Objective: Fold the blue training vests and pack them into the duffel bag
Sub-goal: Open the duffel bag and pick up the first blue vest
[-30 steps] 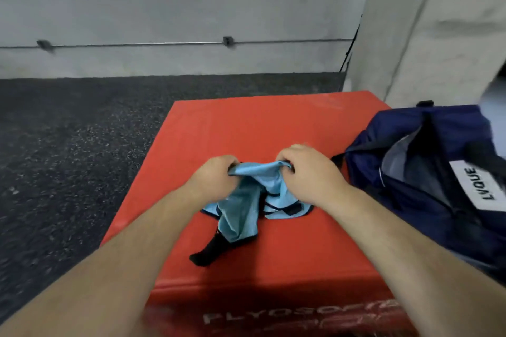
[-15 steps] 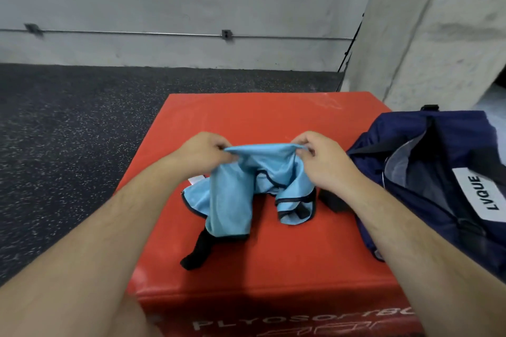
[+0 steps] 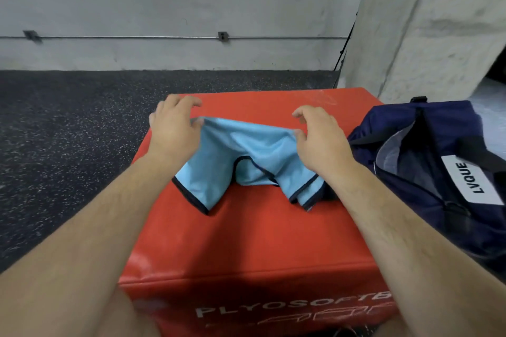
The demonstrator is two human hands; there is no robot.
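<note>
At centre frame, we pinch the blue vest [image 3: 246,150] stretched sideways between left hand [image 3: 174,128] and right hand [image 3: 320,139], duffel bag [image 3: 427,161] rightward.

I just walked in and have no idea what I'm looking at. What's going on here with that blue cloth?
A person is handling a light blue vest over a red box. The left hand and right hand each pinch its top edge, stretching it out between them, while its lower ends drape onto the box. A navy bag lies open at the right. The vest is not yet folded or packed.
</note>
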